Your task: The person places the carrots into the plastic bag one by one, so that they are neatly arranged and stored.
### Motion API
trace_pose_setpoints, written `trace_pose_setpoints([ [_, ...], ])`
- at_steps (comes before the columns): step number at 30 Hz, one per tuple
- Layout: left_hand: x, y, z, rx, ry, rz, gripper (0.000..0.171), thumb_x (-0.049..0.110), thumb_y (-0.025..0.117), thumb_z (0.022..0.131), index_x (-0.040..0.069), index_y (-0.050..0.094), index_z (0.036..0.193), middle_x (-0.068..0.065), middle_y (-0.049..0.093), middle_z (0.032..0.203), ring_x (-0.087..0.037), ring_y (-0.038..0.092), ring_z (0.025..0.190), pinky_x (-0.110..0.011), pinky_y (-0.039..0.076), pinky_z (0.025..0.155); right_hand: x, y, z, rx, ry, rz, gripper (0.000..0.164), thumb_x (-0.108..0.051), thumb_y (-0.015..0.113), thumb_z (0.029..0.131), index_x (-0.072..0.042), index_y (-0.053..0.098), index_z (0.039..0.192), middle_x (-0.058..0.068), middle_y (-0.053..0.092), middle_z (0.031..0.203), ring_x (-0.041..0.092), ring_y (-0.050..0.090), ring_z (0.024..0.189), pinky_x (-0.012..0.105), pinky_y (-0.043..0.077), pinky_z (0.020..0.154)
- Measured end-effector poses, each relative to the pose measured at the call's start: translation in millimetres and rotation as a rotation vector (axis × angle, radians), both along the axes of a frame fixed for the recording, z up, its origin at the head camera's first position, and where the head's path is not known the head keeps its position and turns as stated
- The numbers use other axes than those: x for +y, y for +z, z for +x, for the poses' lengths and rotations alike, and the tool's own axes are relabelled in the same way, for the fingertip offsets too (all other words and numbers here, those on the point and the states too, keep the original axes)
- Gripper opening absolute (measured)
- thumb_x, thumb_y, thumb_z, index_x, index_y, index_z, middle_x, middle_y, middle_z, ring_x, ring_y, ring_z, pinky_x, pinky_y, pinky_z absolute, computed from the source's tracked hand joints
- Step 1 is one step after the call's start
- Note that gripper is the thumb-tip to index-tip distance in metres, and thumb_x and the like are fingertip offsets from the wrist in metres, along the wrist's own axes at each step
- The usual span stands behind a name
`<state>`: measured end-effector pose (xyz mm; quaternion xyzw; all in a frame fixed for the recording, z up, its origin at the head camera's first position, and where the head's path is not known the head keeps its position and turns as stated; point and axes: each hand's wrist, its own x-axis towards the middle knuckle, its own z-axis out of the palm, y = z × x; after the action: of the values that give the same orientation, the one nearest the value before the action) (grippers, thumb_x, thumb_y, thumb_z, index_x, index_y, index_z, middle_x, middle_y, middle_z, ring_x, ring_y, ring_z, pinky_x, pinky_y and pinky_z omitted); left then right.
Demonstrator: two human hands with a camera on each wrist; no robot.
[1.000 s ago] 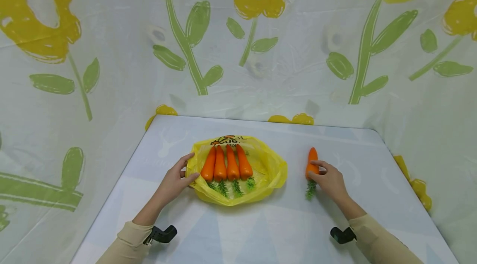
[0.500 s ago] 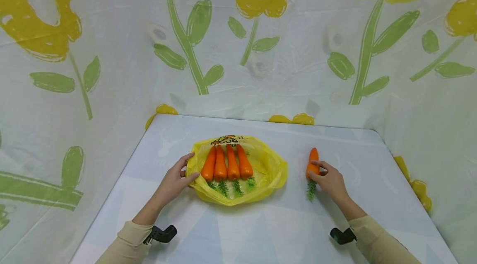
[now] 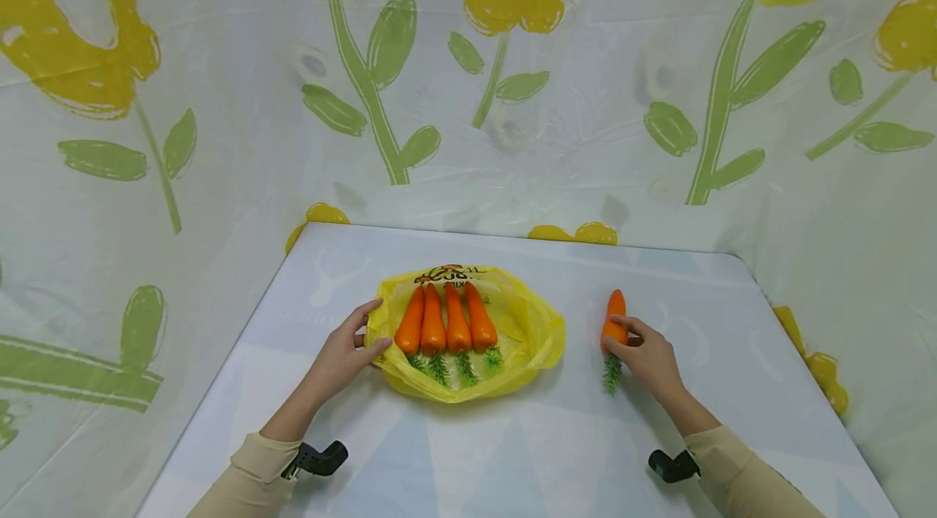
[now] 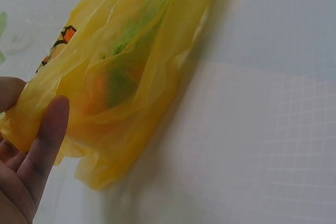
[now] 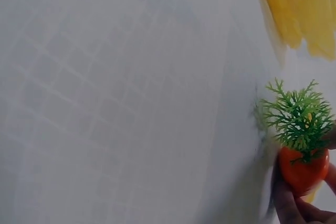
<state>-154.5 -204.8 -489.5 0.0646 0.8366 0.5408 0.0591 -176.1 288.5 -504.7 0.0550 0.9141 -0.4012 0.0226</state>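
A yellow plastic bag (image 3: 533,331) lies spread with its mouth up, left of the table's middle. Inside it, several orange carrots (image 3: 457,329) with green leafy tops lie side by side, tips away from me. My left hand (image 3: 342,351) holds the bag's left edge; in the left wrist view the thumb and a finger (image 4: 48,135) pinch the thin yellow film. To the right of the bag, my right hand (image 3: 650,355) grips a single carrot (image 3: 615,306) by its thick end. Its leafy top (image 5: 299,116) sticks out beside the fingers in the right wrist view.
The pale table (image 3: 512,461) carries faint patterns. Behind and beside it hangs a white sheet (image 3: 571,168) printed with yellow flowers and green stems. Dark wrist cameras (image 3: 322,459) sit at both beige sleeves (image 3: 739,469).
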Motion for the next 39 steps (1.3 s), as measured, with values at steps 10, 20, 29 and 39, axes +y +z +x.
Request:
trace_pose_setpoints([
  [10,-1,-1.4,0.2,0.024,-0.012,-0.005,0.073,0.018,0.07,0.098,0.007,0.03,0.158,-0.028,0.049,0.141,-0.038,0.067,0.112,-0.029,0.06,0.077,0,-2.1,1.5,0.012,-0.01,0.003,0.053,-0.031,0.069,0.098,-0.006,0.057,0.143,0.027,0.056,0.141,0.039,0.059,0.118,0.043,0.054,0.091],
  [20,0,2.4,1.0,0.023,-0.012,0.01,0.072,0.017,0.07,0.098,0.006,0.031,0.158,-0.028,0.048,0.144,-0.038,0.066,0.112,-0.029,0.061,0.077,0,-2.2,2.0,0.021,-0.01,-0.032,0.053,-0.032,0.067,0.099,-0.007,0.056,0.145,0.026,0.055,0.142,0.041,0.058,0.122,0.051,0.051,0.099],
  [29,1,1.8,-0.1,0.011,-0.007,0.0,0.072,0.017,0.07,0.098,0.007,0.031,0.158,-0.027,0.048,0.145,-0.036,0.067,0.11,-0.029,0.06,0.077,-3,2.0,2.4,0.054,-0.004,-0.077,0.052,-0.031,0.067,0.1,-0.008,0.056,0.145,0.025,0.055,0.141,0.04,0.059,0.12,0.052,0.05,0.101],
  [39,1,3.0,0.9,0.02,-0.01,0.001,0.072,0.017,0.07,0.098,0.006,0.03,0.158,-0.028,0.047,0.146,-0.038,0.066,0.113,-0.031,0.061,0.078,-7,8.2,5.5,0.08,0.016,-0.085,0.052,-0.032,0.067,0.1,-0.009,0.057,0.145,0.023,0.056,0.141,0.038,0.059,0.121,0.051,0.05,0.102],
])
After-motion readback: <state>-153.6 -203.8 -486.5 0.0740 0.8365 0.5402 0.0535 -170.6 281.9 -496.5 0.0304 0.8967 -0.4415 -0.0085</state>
